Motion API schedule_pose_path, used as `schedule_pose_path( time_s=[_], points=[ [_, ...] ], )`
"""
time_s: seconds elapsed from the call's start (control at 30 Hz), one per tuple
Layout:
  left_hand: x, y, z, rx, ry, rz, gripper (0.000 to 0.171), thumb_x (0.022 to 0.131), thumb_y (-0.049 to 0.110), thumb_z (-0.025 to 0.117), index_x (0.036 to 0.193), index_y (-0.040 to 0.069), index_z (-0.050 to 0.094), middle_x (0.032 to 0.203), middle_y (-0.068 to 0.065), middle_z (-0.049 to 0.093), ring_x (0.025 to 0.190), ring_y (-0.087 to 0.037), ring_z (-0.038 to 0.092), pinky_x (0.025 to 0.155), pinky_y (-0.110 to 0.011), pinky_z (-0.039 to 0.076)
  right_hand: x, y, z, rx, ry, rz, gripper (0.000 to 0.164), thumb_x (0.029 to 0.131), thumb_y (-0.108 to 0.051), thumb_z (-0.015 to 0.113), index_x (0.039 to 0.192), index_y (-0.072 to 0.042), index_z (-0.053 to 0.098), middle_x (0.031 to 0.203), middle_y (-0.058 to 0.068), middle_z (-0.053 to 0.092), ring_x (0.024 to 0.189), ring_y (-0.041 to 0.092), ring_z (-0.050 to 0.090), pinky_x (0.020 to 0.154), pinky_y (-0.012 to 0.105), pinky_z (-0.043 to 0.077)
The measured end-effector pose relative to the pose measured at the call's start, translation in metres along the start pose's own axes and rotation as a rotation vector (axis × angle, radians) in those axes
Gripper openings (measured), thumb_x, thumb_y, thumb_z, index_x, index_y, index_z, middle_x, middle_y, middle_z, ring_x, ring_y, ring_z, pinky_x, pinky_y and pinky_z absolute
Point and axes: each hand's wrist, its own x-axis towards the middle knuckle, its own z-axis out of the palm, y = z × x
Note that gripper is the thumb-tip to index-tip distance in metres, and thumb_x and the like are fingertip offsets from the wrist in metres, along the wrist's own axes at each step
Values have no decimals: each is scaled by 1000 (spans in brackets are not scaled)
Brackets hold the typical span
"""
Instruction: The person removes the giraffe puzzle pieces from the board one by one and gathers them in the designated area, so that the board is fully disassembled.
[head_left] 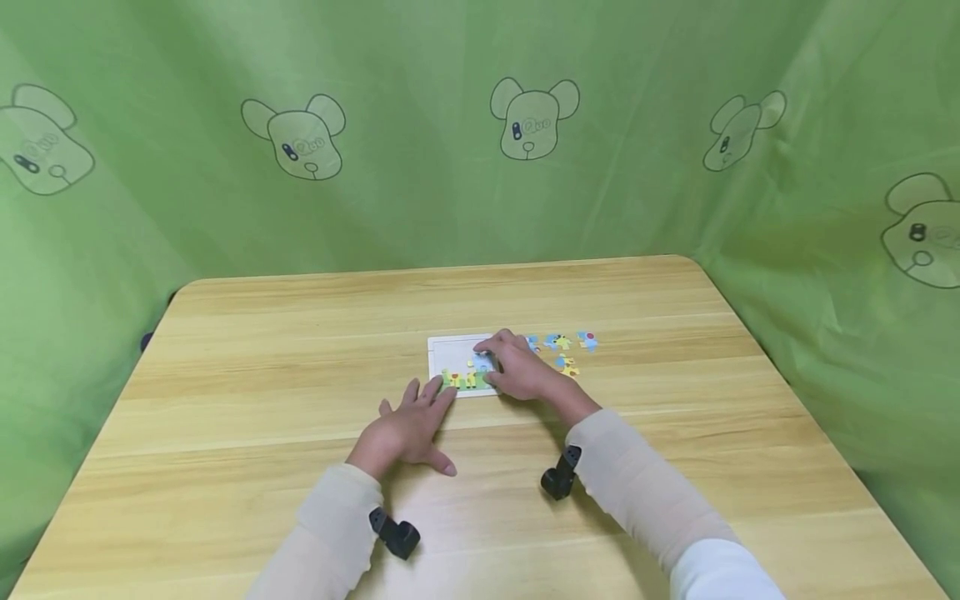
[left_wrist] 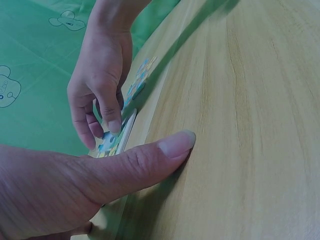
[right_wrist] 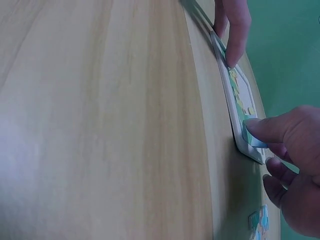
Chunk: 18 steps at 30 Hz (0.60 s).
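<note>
A white-framed jigsaw puzzle tray (head_left: 455, 341) lies on the table, with green and yellow giraffe-patterned pieces (head_left: 457, 380) fitted along its near side. My right hand (head_left: 519, 368) reaches over the tray's right end and pinches a light blue puzzle piece (left_wrist: 107, 143) between thumb and fingers, low against the tray. Part of that piece is hidden by the fingers. My left hand (head_left: 408, 427) rests with spread, straight fingers at the tray's near left corner. In the right wrist view, a left fingertip (right_wrist: 232, 61) touches the filled strip. The left thumb (left_wrist: 145, 162) extends over bare wood.
Several loose puzzle pieces (head_left: 558, 342) lie on the table right of the tray, one (head_left: 567, 365) nearer than the others. The wooden table (head_left: 262, 350) has a green curtain (head_left: 420, 200) behind it and at both sides.
</note>
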Motion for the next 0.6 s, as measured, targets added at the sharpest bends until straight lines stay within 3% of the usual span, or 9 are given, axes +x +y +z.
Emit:
schedule_pose_path(
  time_s=[0.3,0.6],
  points=[
    [0,0,-1,0,2,4,117,61,55,79,152,19,14,159,-10,2,143,-42,3,102,-74,13,-2,-3,2,56,40,11,50,87,-10,63,135,-9,50,121,11,43,103,21,46,99,39,42],
    [0,0,0,7,-5,3,118,62,55,79,153,19,13,159,-10,1,143,-42,2,102,-74,13,-2,-2,6,86,90,20,41,87,-9,65,127,-7,56,110,8,49,90,18,48,81,31,45]
  ],
)
